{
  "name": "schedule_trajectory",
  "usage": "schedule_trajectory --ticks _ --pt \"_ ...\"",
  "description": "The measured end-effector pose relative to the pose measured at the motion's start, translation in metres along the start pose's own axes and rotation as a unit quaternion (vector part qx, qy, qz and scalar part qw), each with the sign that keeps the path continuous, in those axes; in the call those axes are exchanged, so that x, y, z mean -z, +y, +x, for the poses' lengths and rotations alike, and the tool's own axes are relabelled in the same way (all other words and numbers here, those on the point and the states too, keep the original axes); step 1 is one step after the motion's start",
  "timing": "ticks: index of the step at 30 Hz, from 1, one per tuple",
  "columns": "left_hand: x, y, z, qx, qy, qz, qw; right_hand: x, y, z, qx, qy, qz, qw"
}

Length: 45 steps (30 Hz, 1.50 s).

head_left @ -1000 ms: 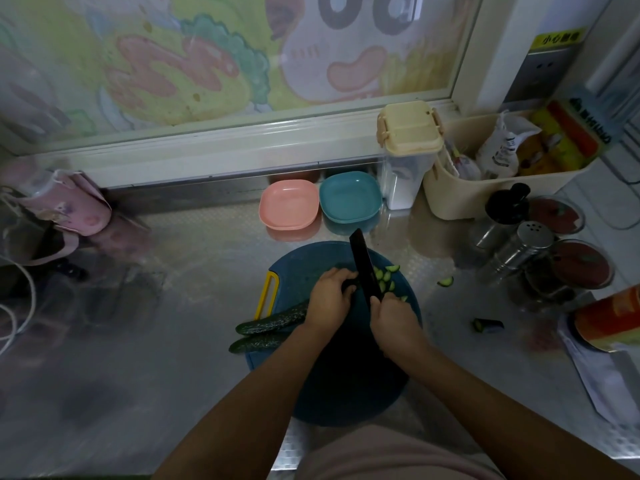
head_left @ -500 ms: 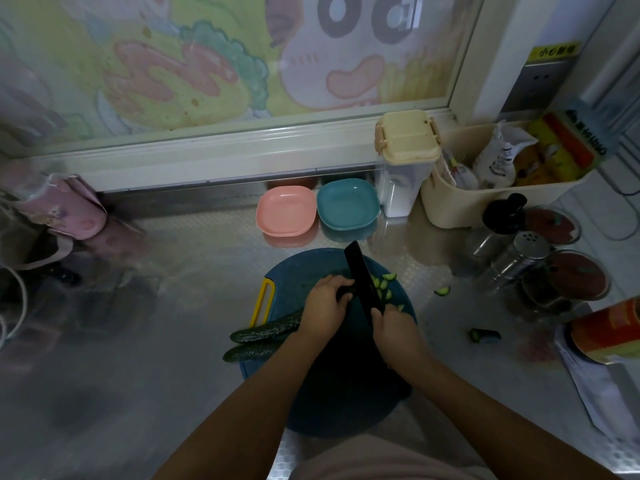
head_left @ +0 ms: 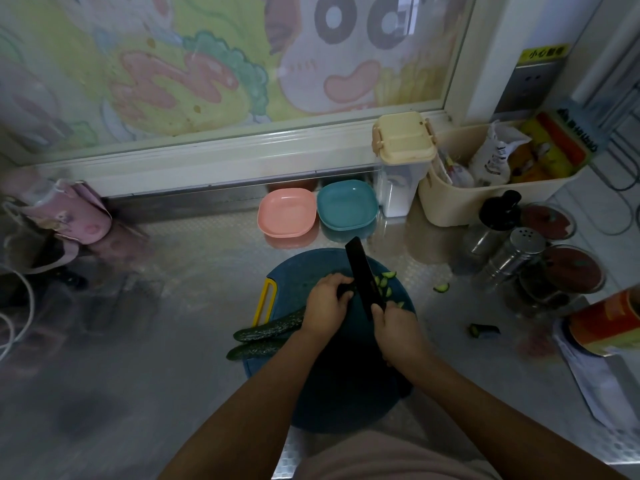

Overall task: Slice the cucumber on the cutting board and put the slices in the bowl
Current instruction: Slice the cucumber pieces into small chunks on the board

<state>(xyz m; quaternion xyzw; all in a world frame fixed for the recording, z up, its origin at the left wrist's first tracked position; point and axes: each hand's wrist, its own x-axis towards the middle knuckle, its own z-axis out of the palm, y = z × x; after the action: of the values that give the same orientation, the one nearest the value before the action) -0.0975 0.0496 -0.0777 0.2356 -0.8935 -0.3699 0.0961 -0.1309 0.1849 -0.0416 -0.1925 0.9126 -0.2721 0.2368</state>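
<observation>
The cucumber lies on the left part of the round dark blue cutting board as two long pieces side by side. Their long axis runs from lower left to upper right, and the dark tips stick out past the board's left edge over the steel counter. The left hand has its fingers curled down over the cut end, holding it against the board. The right hand is wrapped round the handle of a black knife, whose blade points away from the person, just beside the left fingertips. Pale green slices lie scattered on the board to the right of the blade. One slice and a dark end piece sit off the board on the counter. A pink bowl and a teal bowl stand touching just beyond the board's far edge, against the window sill. Left of the board the counter is open; on the right a metal shaker, jars and a can crowd in near.
</observation>
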Motion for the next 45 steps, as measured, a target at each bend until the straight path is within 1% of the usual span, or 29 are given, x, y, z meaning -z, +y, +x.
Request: schedule_trajectory --ticks 7,16,22,27,29,33,36,39,45 --pt "0.0 -0.001 0.0 0.006 0.003 -0.003 1.0 -0.006 0.001 0.0 -0.004 0.018 -0.029 0.999" --pt "0.0 -0.002 0.001 -0.009 0.003 0.004 1.0 -0.006 -0.004 0.008 -0.007 0.003 -0.046 0.999" --pt "-0.001 -0.001 0.003 -0.026 -0.022 0.058 0.998 -0.016 -0.009 0.019 -0.013 0.006 -0.03 0.999" --pt "0.001 -0.002 0.004 -0.029 -0.026 0.096 0.995 -0.019 -0.006 0.021 -0.019 0.01 -0.016 1.0" --pt "0.003 -0.003 0.005 -0.027 -0.036 0.092 0.995 -0.018 -0.005 0.019 -0.016 0.011 -0.009 1.0" --pt "0.001 -0.003 0.001 -0.016 -0.01 0.062 0.998 -0.019 -0.004 0.01 -0.02 0.016 0.014 1.0" --pt "0.0 -0.005 -0.003 -0.028 0.004 0.053 0.998 -0.018 -0.004 0.008 -0.027 0.009 0.006 1.0" --pt "0.001 -0.009 -0.004 -0.042 0.002 0.046 0.998 -0.015 -0.003 0.003 -0.039 -0.003 0.028 0.999" --pt "0.001 -0.009 -0.006 -0.039 0.01 0.025 0.999 -0.012 -0.005 -0.001 -0.021 0.001 0.046 0.999"
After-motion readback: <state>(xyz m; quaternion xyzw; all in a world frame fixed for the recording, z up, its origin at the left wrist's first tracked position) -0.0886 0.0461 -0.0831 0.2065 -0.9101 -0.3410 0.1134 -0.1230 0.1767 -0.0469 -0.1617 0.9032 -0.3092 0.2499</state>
